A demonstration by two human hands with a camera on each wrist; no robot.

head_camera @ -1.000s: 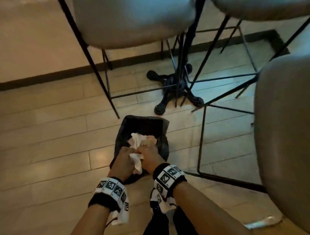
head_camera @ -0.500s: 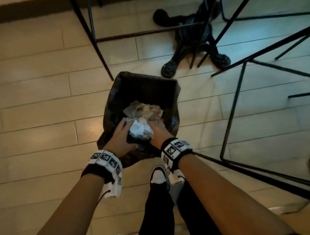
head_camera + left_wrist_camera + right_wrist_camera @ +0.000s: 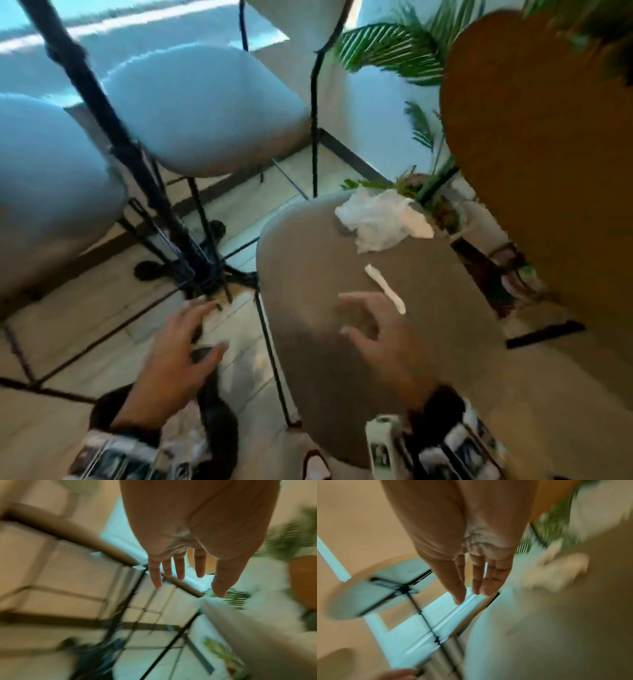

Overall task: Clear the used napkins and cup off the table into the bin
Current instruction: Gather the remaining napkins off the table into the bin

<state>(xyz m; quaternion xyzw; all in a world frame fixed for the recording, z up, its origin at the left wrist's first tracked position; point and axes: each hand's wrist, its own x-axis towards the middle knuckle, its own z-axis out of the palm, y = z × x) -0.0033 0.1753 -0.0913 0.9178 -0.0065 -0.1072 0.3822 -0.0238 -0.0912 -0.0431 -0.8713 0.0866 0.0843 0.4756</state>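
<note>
A crumpled white napkin (image 3: 380, 219) lies at the far edge of a grey chair seat (image 3: 308, 274). A thin white paper strip (image 3: 385, 287) lies nearer on the same seat. My right hand (image 3: 346, 313) hovers over the seat just short of the strip, fingers spread and empty. My left hand (image 3: 212, 325) is held out over the floor, also spread and empty. Part of the black-lined bin (image 3: 222, 425) shows below my left wrist. Both wrist views are blurred; they show my left hand (image 3: 188, 586) and right hand (image 3: 471, 596) with straight, empty fingers, and the napkin (image 3: 556, 572) as a white smear.
The round wooden table top (image 3: 548, 171) fills the right side. Two more padded chairs (image 3: 205, 113) on black metal frames stand at left, around the table's black pedestal base (image 3: 202, 277). A green palm plant (image 3: 404, 51) stands behind. The floor is pale wood-look tile.
Both hands let go of the crumpled napkins in the bin and rose out of it empty. The view swung up and right to the chair seat with the napkin.
</note>
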